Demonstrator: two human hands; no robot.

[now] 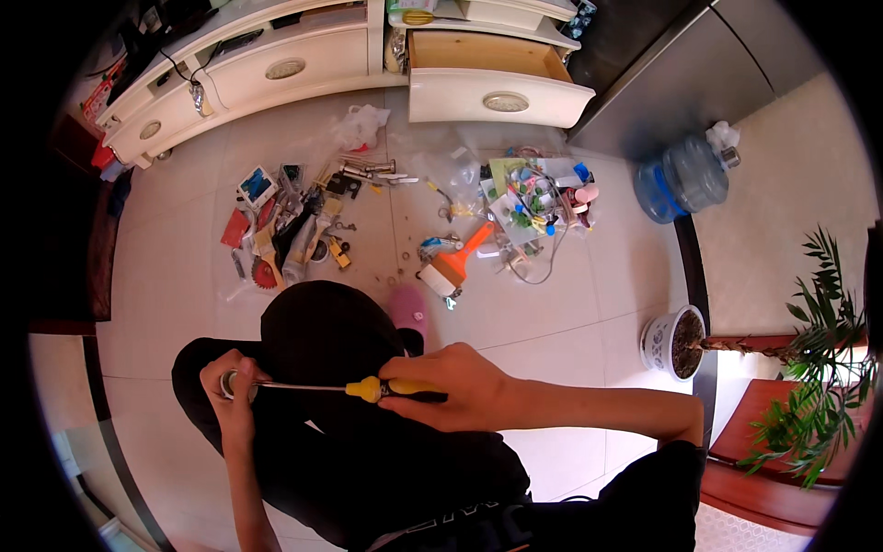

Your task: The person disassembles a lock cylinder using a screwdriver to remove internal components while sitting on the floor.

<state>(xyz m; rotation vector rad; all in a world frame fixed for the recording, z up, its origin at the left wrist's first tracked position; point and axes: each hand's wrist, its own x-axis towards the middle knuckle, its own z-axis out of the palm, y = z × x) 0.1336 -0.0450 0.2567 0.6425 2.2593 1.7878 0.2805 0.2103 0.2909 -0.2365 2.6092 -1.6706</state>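
My right hand [451, 391] is closed around the yellow and black handle of a screwdriver [370, 389]. Its thin metal shaft runs leftward across my dark-clad lap to my left hand [232, 386]. Pinched in the left fingers is a small round, pale ring-like piece [226, 385], and the screwdriver's tip reaches it. Whether the tip sits inside the piece or only touches it, I cannot tell. Both hands are above my bent knees.
On the tiled floor ahead lie a tool pile [303, 221], an orange-handled brush [451, 269] and a heap of small parts and cables [538, 202]. Behind stands a white cabinet with an open drawer [501, 97]. A water jug [682, 179] and a potted plant [674, 342] are at right.
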